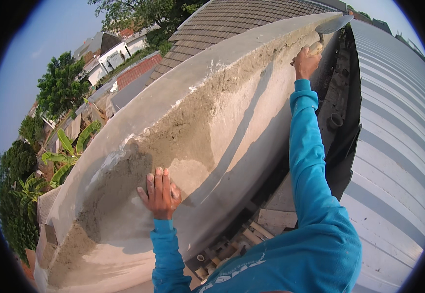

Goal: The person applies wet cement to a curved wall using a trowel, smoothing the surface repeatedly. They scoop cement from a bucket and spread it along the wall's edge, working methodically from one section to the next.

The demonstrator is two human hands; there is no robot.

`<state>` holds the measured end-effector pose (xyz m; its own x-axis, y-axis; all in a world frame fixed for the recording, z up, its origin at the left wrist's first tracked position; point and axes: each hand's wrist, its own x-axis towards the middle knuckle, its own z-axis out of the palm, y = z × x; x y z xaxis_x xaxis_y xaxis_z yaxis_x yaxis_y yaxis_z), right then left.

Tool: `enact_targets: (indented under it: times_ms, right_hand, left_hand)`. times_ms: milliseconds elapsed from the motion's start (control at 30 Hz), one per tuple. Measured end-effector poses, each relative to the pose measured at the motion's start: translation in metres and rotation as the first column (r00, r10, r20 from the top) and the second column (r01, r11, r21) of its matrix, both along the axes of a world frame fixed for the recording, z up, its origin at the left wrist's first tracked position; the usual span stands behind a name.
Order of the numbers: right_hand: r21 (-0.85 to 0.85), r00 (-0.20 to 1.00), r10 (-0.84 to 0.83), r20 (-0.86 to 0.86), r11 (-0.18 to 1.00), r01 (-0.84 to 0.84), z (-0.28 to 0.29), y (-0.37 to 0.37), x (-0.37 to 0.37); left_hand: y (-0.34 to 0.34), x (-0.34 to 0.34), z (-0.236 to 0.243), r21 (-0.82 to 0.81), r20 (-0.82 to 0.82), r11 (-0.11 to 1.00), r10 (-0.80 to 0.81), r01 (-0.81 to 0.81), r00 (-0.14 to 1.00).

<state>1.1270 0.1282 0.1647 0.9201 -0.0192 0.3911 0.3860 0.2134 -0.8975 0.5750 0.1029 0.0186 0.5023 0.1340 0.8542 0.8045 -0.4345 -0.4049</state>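
My left hand [160, 194] rests on the wall's grey mortar [124, 171] at lower middle, fingers extended and holding nothing. My right hand [306, 62], raised at upper right, is closed on the handle of a trowel [332, 25]. The trowel's metal blade is at the top edge of the curved concrete wall [237, 146], near its far end. Rough mortar runs along the upper band of the wall, beside a smoother pale face crossed by shadows.
A corrugated metal roof [393, 146] lies at right, beside a dark gutter with a small pot [335, 119]. Wooden scraps [259, 232] lie below the wall. Beyond it are a tiled roof [193, 44], houses [115, 58], trees [59, 85] and banana leaves [66, 156].
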Motion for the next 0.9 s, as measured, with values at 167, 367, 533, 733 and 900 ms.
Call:
enact_targets:
  times_ms: [167, 367, 533, 733, 900]
  right_hand:
    - [-0.242, 0.92, 0.331, -0.208, 0.894, -0.376, -0.035, 0.003, 0.089]
    - [-0.074, 0.959, -0.192, 0.209, 0.975, 0.211, 0.003, -0.01, 0.03]
    - [-0.435, 0.974, 0.186, -0.129, 0.872, -0.224, -0.039, -0.005, 0.075]
    - [-0.234, 0.995, -0.017, 0.103, 0.971, 0.04, -0.007, 0.0, 0.01]
    - [-0.506, 0.97, 0.205, -0.133, 0.827, -0.244, -0.028, -0.009, 0.059]
  left_hand:
    - [0.006, 0.012, 0.002, -0.002, 0.014, 0.999, -0.052, 0.052, 0.999]
    - [0.004, 0.008, -0.001, -0.001, 0.005, 1.0, -0.021, 0.021, 1.0]
    - [0.005, 0.009, 0.0, 0.004, 0.018, 0.998, -0.056, 0.055, 0.998]
    - [0.003, -0.002, -0.008, 0.01, -0.002, 1.0, -0.002, 0.002, 1.0]
    - [0.0, 0.001, -0.006, -0.028, -0.005, 0.999, -0.023, 0.023, 1.0]
